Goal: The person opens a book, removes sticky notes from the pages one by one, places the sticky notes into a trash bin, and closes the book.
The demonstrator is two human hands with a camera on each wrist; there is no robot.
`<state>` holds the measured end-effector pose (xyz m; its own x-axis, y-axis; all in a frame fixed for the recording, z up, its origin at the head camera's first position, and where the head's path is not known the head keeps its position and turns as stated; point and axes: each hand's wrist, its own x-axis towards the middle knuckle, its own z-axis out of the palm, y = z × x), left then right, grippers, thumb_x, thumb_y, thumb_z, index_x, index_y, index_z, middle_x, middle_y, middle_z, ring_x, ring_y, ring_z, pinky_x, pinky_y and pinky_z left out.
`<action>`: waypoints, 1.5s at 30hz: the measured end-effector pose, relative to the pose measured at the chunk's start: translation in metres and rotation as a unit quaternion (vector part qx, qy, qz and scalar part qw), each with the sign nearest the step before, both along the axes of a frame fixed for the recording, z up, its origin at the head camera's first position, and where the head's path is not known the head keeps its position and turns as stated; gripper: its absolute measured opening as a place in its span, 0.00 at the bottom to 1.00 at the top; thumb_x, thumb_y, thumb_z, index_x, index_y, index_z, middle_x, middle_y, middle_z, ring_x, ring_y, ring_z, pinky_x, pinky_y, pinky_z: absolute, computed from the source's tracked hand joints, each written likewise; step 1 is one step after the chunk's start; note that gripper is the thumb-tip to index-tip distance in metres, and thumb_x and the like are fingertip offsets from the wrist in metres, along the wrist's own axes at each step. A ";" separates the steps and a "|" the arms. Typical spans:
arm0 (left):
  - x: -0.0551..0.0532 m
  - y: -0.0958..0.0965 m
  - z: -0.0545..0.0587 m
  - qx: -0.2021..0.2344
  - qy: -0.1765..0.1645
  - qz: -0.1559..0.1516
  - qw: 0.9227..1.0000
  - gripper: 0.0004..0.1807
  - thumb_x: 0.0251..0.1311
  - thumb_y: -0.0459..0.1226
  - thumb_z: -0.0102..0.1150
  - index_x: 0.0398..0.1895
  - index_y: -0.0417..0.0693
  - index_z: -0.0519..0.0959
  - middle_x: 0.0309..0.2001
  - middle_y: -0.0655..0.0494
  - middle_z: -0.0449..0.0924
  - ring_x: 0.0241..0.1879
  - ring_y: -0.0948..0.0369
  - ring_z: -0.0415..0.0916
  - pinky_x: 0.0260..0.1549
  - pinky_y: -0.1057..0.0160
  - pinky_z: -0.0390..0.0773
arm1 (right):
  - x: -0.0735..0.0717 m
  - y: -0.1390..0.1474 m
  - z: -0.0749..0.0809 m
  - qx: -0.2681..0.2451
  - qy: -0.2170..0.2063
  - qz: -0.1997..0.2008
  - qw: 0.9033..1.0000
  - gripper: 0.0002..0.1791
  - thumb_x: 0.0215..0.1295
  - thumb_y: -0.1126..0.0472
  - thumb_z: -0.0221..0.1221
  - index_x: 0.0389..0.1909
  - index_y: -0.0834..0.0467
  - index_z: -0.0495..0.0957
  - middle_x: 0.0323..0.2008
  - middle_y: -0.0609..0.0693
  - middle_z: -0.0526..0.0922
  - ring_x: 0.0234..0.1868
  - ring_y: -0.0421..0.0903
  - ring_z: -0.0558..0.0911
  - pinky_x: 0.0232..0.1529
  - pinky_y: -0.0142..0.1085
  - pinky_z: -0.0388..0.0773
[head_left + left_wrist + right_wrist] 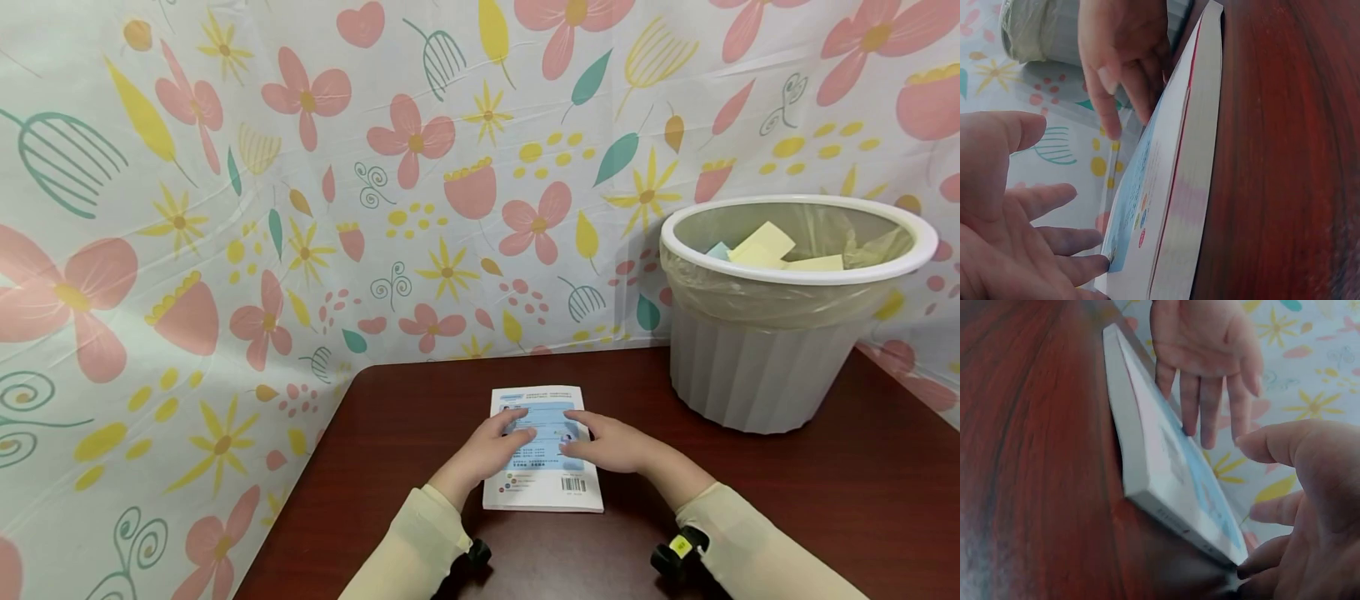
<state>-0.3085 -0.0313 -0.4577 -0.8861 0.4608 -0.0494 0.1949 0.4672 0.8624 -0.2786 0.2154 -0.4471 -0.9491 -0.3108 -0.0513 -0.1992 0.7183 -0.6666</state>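
Note:
A thick paperback book (pixel 542 494) lies flat on the dark red table, its white and light-blue cover with a barcode facing up. My left hand (pixel 486 450) is at its left side, fingers loosely spread and thumb reaching over the cover. Opposite it, my right hand (pixel 617 443) has the same relaxed pose at the right side. In the left wrist view, the left fingertips come right at the edge of the book (pixel 1191 187). The right wrist view shows the right fingers low beside the spine of the book (pixel 1188 532). Neither hand is curled round it.
A grey ribbed trash bin (pixel 750 367) with a white rim and plastic liner stands at the back right of the table (pixel 337 517). Inside are yellow and blue paper pieces (pixel 763 244). A floral cloth (pixel 315 217) hangs behind and to the left.

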 end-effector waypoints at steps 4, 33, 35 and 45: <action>0.000 -0.002 0.001 -0.006 -0.008 -0.005 1.000 0.35 0.73 0.58 0.53 0.78 0.56 0.66 0.82 0.49 0.55 0.81 0.45 0.53 0.71 0.34 0.64 | -0.002 0.002 -0.005 0.004 -0.009 -0.005 1.000 0.42 0.70 0.42 0.61 0.77 0.61 0.64 0.73 0.66 0.69 0.74 0.65 0.68 0.71 0.64 0.66; -0.006 -0.010 -0.001 -0.005 -0.015 -0.016 1.000 0.36 0.73 0.53 0.56 0.77 0.48 0.66 0.77 0.48 0.66 0.78 0.48 0.61 0.73 0.42 0.66 | -0.017 0.002 -0.007 -0.358 -0.090 -0.099 0.924 0.43 0.75 0.61 0.56 0.84 0.54 0.44 0.80 0.67 0.56 0.77 0.62 0.65 0.74 0.57 0.67; -0.005 -0.009 0.000 -0.007 -0.016 -0.018 1.000 0.36 0.72 0.53 0.57 0.77 0.48 0.66 0.77 0.48 0.66 0.78 0.48 0.61 0.73 0.43 0.66 | -0.017 0.002 -0.005 -0.397 -0.102 -0.130 0.903 0.45 0.76 0.63 0.54 0.84 0.53 0.40 0.80 0.68 0.54 0.77 0.62 0.64 0.73 0.55 0.68; -0.005 -0.006 0.001 -0.017 -0.023 -0.028 0.999 0.36 0.71 0.53 0.59 0.76 0.47 0.68 0.76 0.49 0.67 0.76 0.50 0.65 0.72 0.45 0.68 | -0.018 -0.004 -0.017 -0.408 -0.158 -0.156 0.886 0.37 0.74 0.66 0.54 0.80 0.67 0.52 0.62 0.67 0.80 0.46 0.46 0.88 0.43 0.42 0.87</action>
